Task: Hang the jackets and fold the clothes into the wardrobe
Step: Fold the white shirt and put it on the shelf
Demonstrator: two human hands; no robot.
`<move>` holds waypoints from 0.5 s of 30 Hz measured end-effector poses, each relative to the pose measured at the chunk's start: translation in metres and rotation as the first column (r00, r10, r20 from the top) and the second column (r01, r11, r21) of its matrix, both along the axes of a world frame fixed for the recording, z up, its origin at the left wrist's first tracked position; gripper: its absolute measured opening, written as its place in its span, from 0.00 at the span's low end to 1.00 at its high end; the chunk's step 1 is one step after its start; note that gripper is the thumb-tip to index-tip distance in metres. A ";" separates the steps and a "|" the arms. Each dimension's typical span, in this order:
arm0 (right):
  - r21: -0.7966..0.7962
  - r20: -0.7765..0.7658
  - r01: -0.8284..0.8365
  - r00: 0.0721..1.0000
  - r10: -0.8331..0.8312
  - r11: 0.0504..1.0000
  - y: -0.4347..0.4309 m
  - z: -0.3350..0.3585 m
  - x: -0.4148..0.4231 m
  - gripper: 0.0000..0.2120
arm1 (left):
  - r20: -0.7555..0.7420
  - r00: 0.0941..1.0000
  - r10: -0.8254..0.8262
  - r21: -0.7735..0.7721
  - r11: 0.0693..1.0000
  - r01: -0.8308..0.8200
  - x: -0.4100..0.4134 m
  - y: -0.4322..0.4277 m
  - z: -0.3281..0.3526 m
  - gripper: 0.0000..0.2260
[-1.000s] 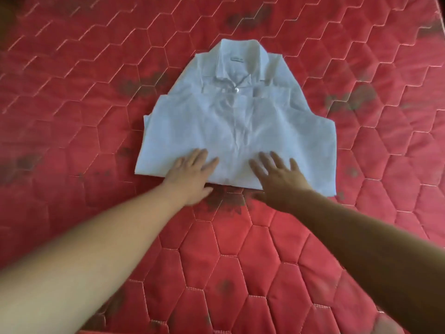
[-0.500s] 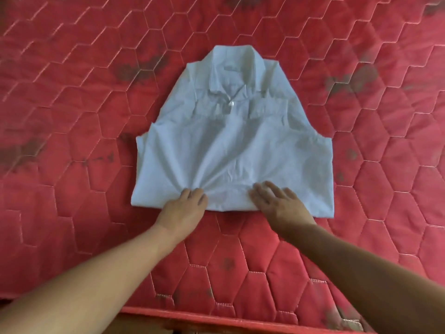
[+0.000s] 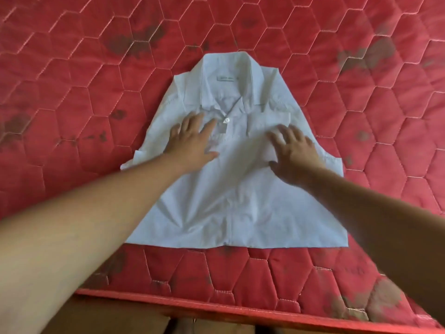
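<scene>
Pressing: left hand [image 3: 192, 141] and right hand [image 3: 295, 150] lie flat, apart, on shirt [image 3: 228, 208].
Risk: uneven push may wrinkle it or slide it over mattress [image 3: 72, 92].

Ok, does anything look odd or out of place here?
The red mattress carries dark blotchy stains, heaviest at the top left and the near right corner. The white shirt lies flat, with creases fanning near its hem.

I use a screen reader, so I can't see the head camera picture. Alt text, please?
A person's left hand and right hand rest open on the chest of a white collared shirt lying front up on a red quilted mattress. The left hand is beside the top button; the collar points away from the viewer.
</scene>
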State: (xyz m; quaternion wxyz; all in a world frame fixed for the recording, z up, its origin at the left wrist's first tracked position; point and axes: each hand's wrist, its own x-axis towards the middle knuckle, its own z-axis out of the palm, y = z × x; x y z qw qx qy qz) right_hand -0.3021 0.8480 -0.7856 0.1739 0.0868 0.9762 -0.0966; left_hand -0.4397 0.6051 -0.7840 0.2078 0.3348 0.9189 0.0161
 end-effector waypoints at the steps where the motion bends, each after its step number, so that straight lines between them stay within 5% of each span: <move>1: 0.000 0.033 -0.007 0.999 0.007 1.000 0.008 0.001 -0.013 0.38 | 0.057 0.998 -0.018 -0.018 1.000 0.019 -0.014 0.008 0.000 0.42; 7: -0.021 0.137 -0.104 0.985 0.106 0.994 0.024 0.008 -0.040 0.19 | 0.164 0.984 -0.066 0.029 0.998 0.062 -0.042 0.009 0.006 0.34; 15: -0.098 0.067 0.065 0.996 -0.058 0.993 0.020 0.021 -0.060 0.09 | 0.286 0.957 0.056 0.112 0.990 -0.092 -0.055 -0.008 0.005 0.37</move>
